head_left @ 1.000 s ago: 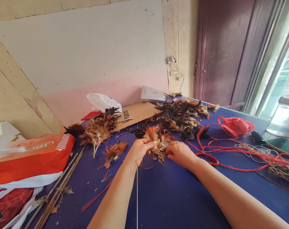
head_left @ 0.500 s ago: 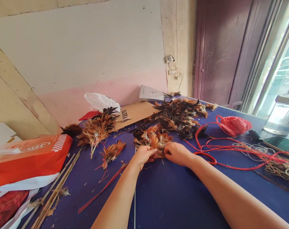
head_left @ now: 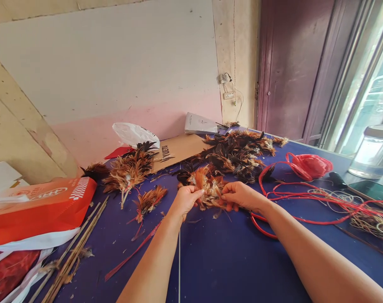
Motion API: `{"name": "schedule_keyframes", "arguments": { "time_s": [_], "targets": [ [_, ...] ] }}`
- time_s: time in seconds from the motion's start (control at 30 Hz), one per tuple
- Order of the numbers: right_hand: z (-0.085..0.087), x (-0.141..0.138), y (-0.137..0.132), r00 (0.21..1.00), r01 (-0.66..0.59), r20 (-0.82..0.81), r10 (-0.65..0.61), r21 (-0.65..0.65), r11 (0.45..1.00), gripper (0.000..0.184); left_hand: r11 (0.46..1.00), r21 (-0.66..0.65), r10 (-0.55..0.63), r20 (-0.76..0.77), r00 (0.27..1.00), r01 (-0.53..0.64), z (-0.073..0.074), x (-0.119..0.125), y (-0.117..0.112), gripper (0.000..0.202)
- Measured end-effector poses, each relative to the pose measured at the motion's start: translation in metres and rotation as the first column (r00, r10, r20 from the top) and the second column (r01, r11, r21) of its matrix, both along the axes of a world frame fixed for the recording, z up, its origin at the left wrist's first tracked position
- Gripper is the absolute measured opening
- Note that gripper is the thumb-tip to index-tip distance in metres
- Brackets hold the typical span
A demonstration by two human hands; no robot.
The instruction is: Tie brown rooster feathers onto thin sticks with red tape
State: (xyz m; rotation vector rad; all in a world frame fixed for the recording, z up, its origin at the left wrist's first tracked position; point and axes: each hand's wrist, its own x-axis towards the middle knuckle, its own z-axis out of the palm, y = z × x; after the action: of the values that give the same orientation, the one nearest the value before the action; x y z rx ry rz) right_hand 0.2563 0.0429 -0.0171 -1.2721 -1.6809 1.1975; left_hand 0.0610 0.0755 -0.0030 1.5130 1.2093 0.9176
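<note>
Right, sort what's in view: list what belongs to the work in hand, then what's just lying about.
Likely part of the work:
- feather bunch at the left hand and right hand
- feather heap behind it
- feathered stick bundle
- red cord
- thin sticks

Probably just lying about:
- lidded jar
- white plastic bag
- orange-red bag
- pale box

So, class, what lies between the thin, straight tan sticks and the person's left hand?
In the head view, a small brown feather bunch and a long flat red strip lie there, on the dark blue table.
</note>
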Motion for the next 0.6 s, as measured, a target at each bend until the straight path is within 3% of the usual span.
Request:
{"name": "schedule_keyframes", "arguments": {
  "time_s": [0.13, 0.23, 0.3, 0.4, 0.47, 0.6],
  "targets": [
    [0.0, 0.005, -0.001, 0.937, -0.045, 0.348, -0.002, 0.126, 0.991, 0.007, 0.999, 0.028, -0.027, -0.004, 1.0, 0.027, 0.005, -0.001, -0.002, 0.03],
    [0.004, 0.003, -0.005, 0.799, -0.112, 0.595, -0.09, 0.294, 0.949, 0.009, 0.999, 0.015, -0.052, -0.023, 0.998, 0.053, 0.003, 0.0, -0.002, 0.027],
    [0.006, 0.0, -0.007, 0.706, -0.146, 0.697, -0.13, 0.323, 0.935, 0.009, 0.998, 0.008, -0.06, -0.034, 0.998, 0.06, 0.001, 0.0, -0.002, 0.026],
    [0.004, -0.006, -0.008, 0.635, -0.152, 0.751, -0.18, 0.35, 0.924, 0.015, 0.997, 0.003, -0.075, -0.041, 0.996, 0.075, -0.001, 0.0, -0.001, 0.027],
    [0.001, -0.01, -0.008, 0.618, -0.146, 0.756, -0.215, 0.379, 0.914, 0.021, 0.996, -0.001, -0.088, -0.044, 0.995, 0.088, -0.001, 0.0, -0.001, 0.028],
    [-0.004, -0.013, -0.007, 0.606, -0.122, 0.76, -0.232, 0.377, 0.918, 0.014, 0.993, 0.017, -0.113, -0.065, 0.992, 0.114, 0.002, 0.001, -0.003, 0.028]
  ]
}}
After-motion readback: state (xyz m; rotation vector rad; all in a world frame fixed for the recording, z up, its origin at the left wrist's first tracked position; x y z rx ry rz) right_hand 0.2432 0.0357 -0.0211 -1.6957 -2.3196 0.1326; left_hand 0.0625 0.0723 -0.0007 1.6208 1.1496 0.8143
